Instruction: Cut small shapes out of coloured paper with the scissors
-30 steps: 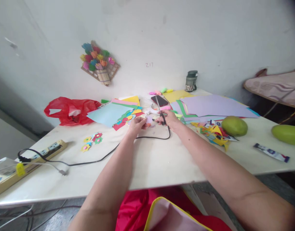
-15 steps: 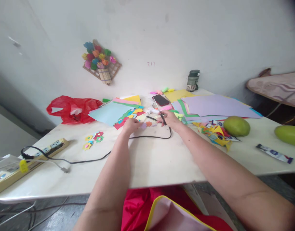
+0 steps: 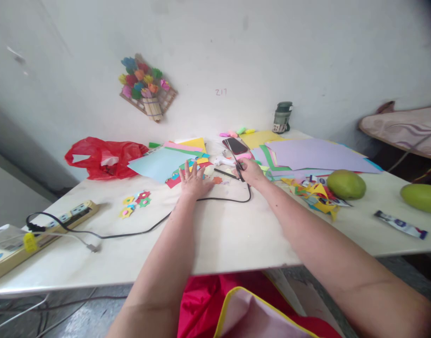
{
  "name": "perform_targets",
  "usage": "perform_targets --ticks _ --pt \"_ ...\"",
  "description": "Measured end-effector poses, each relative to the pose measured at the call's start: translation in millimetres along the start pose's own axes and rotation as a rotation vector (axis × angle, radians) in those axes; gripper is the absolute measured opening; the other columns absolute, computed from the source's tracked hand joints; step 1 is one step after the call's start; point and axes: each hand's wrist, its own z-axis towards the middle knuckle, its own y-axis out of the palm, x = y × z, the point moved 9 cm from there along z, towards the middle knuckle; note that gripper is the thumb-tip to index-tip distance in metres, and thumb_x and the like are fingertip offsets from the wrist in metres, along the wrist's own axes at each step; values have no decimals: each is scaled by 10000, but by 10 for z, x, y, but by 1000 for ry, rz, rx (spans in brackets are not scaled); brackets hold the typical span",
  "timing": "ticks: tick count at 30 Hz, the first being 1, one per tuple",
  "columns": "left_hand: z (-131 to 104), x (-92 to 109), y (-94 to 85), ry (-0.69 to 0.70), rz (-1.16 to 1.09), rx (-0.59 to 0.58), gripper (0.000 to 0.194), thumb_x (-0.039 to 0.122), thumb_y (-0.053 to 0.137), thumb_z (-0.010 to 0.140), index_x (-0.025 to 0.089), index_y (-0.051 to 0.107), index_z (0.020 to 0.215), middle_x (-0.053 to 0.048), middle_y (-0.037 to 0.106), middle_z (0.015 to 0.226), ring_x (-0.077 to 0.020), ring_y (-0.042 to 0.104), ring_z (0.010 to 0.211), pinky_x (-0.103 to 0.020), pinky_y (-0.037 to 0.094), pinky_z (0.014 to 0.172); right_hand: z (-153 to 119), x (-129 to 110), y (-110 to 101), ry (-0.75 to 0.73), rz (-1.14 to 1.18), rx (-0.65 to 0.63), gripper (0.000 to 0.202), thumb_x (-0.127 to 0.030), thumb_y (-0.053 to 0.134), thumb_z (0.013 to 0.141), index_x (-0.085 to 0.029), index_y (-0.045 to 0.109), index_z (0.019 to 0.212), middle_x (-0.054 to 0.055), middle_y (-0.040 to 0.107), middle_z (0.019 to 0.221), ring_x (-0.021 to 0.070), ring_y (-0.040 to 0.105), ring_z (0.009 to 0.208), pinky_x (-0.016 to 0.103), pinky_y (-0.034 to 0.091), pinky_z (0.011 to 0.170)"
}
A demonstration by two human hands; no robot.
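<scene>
My left hand (image 3: 194,180) lies with spread fingers at the near edge of a heap of coloured paper cut-outs (image 3: 173,180) and seems to hold nothing. Small orange and lilac paper pieces (image 3: 217,180) lie just right of it. In my right hand (image 3: 250,171) are scissors (image 3: 233,151), black at the handle, their blades pointing away towards a dark phone (image 3: 235,145). Between the hands are a white tool (image 3: 223,161), perhaps a glue gun, and a thin black rod (image 3: 225,173). Finished-looking paper flowers (image 3: 143,197) sit to the left.
A black cord (image 3: 131,234) runs across the table from a power strip (image 3: 74,211). A red plastic bag (image 3: 104,159) and blue sheets (image 3: 159,164) are at left. Lilac sheets (image 3: 317,155), paper scraps (image 3: 319,191), green fruit (image 3: 346,184) and a tube (image 3: 400,224) lie at right.
My left hand has gone from pinching a small lilac paper piece to lying with its fingers spread, slightly farther forward. The scissors stay in my right hand, which has shifted slightly.
</scene>
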Motion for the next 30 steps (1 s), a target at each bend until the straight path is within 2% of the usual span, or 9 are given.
perform_targets --ticks 3,6,11,14,17,19,21,25,30 --pt "9 -47 104 -43 48 -66 833 659 636 761 250 487 1471 -123 214 1660 -426 -70 1531 -678 -42 1170 -8 -12 -137 10 -101 94 317 -266 713 724 -229 678 1037 20 732 866 189 652 767 281 484 667" --pt "12 -70 131 -56 58 -93 862 660 622 775 240 443 1506 -133 183 1664 -429 -94 1526 -691 -52 1162 -18 -28 -245 31 -178 149 326 -306 689 755 -236 679 1074 39 744 936 204 660 828 296 484 706" --pt "-16 73 8 32 17 12 652 539 567 868 311 491 1473 -66 284 1643 -383 -57 1543 -657 -81 1179 -31 -67 -344 68 -407 174 360 -332 673 789 -262 686 1141 61 755 1019 263 667 960 324 471 744" --pt "-38 279 -67 168 -86 84 464 420 563 892 337 629 1343 -45 445 1561 -370 68 1546 -625 -85 1194 -38 -88 -297 72 -538 113 368 -347 673 805 -278 689 1166 71 756 1056 297 671 1004 343 470 748" --pt "-36 428 -64 260 -160 57 257 330 596 866 299 788 1035 -84 676 1309 -380 362 1439 -579 6 1217 -50 -106 -235 63 -621 70 357 -345 692 804 -280 697 1155 79 753 1079 303 676 1020 345 476 755" --pt "-6 373 -100 184 -154 79 253 287 561 872 245 808 901 -130 748 1095 -365 546 1266 -533 194 1185 -59 -120 -183 45 -664 45 363 -350 701 801 -283 698 1158 84 751 1078 302 678 1020 345 479 758" --pt "15 222 -170 25 -133 136 291 274 524 879 208 807 891 -153 753 966 -344 640 1095 -485 347 1081 -67 -123 -118 31 -706 10 388 -363 706 797 -285 691 1177 87 751 1074 301 679 1018 347 480 764" --pt "-7 -64 -232 -270 -108 182 328 275 489 896 234 777 1048 -113 764 966 -306 685 987 -398 468 893 -77 -121 27 1 -801 -70 381 -346 656 841 -274 667 1214 83 752 1070 275 684 1010 334 475 782" --pt "31 -19 -118 -236 -151 129 340 261 524 900 253 732 1169 -75 766 1064 -250 686 1038 -326 486 876 -56 -134 104 -38 -822 -94 362 -304 622 866 -259 662 1224 91 749 1095 261 682 1024 317 472 787"
